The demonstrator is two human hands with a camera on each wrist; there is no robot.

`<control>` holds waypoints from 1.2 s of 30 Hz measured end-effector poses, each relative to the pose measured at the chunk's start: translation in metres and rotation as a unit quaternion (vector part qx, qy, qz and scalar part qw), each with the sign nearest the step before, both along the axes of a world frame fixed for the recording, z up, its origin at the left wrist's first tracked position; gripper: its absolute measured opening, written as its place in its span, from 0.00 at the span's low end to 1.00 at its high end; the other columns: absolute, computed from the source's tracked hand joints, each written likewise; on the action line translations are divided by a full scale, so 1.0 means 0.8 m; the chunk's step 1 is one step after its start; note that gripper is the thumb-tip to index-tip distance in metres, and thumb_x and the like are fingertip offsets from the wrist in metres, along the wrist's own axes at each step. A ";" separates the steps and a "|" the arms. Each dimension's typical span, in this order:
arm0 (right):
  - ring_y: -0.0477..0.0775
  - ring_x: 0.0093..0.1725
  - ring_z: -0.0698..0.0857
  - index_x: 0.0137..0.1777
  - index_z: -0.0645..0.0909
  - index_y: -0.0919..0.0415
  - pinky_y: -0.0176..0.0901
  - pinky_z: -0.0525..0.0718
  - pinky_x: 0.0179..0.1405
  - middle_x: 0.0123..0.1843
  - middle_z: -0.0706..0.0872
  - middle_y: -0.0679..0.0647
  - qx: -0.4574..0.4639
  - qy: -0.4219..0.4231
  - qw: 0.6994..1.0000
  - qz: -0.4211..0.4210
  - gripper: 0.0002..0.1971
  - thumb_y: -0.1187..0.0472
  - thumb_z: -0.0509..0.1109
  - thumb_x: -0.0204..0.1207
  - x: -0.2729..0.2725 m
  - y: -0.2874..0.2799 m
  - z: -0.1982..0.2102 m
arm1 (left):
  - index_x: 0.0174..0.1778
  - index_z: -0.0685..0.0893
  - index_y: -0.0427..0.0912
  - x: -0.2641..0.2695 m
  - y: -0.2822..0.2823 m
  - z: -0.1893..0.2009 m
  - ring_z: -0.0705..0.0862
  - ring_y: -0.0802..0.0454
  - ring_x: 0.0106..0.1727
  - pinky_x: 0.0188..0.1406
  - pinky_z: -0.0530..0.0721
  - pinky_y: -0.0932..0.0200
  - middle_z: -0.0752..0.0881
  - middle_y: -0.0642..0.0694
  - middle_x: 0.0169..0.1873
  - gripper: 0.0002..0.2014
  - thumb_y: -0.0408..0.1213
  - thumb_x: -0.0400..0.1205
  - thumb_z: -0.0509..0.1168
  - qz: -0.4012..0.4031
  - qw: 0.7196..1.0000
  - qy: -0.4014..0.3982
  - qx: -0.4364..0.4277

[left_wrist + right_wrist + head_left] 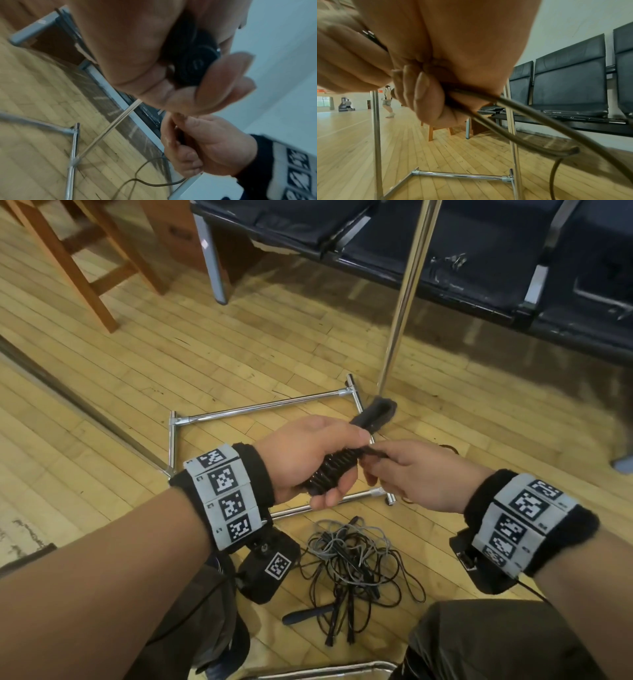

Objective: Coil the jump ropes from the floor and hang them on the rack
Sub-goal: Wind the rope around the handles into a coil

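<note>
Above the rack base, the left hand is gripping one ribbed rope handle while the right hand is pinching its cord; one tangled rope pile is lying on the floor.

looks like a gym or sports hall tbh: big open wood-strip floor, a row of black waiting-room seats against the wall, people way off.

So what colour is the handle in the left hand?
Black, ribbed handle; clearest in the head view.
</note>
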State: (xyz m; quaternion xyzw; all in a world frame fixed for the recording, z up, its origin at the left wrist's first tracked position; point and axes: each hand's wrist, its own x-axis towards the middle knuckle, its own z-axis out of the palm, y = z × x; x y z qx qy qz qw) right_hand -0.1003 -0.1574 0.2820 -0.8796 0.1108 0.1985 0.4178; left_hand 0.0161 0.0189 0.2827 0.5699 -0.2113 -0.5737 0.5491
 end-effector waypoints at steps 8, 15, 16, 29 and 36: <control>0.45 0.38 0.81 0.39 0.79 0.46 0.42 0.79 0.38 0.38 0.83 0.46 -0.207 0.041 0.966 0.150 0.15 0.48 0.64 0.89 0.019 0.015 -0.002 | 0.57 0.82 0.50 -0.037 -0.001 -0.017 0.88 0.55 0.26 0.24 0.85 0.62 0.94 0.43 0.35 0.10 0.50 0.86 0.70 -0.335 0.856 -0.318 0.232; 0.45 0.32 0.81 0.43 0.78 0.46 0.44 0.82 0.27 0.35 0.82 0.48 -0.285 -0.039 0.946 0.147 0.11 0.49 0.60 0.88 0.024 0.046 0.034 | 0.51 0.83 0.49 -0.004 0.006 -0.030 0.92 0.53 0.29 0.24 0.88 0.61 0.93 0.46 0.38 0.07 0.47 0.89 0.65 -0.130 0.861 -0.389 0.300; 0.44 0.31 0.81 0.43 0.77 0.45 0.43 0.81 0.27 0.35 0.82 0.48 -0.254 -0.049 0.958 0.123 0.12 0.48 0.59 0.88 0.024 0.043 0.037 | 0.52 0.83 0.50 0.009 0.009 -0.028 0.93 0.54 0.30 0.23 0.87 0.62 0.93 0.47 0.39 0.06 0.47 0.89 0.65 -0.057 0.871 -0.392 0.291; 0.40 0.21 0.73 0.47 0.83 0.57 0.32 0.72 0.20 0.26 0.78 0.44 0.012 0.066 0.998 0.003 0.17 0.47 0.60 0.90 0.001 0.005 0.002 | 0.43 0.84 0.43 0.009 0.008 0.007 0.78 0.51 0.22 0.15 0.75 0.63 0.82 0.43 0.31 0.11 0.46 0.84 0.72 0.006 0.999 -0.017 -0.029; 0.46 0.43 0.84 0.47 0.83 0.47 0.48 0.89 0.44 0.43 0.84 0.44 -0.209 0.037 0.973 0.090 0.02 0.54 0.73 0.81 0.013 0.009 0.010 | 0.52 0.82 0.57 -0.048 -0.003 -0.009 0.92 0.58 0.31 0.31 0.89 0.59 0.94 0.55 0.34 0.11 0.59 0.83 0.71 -0.324 0.852 -0.366 0.189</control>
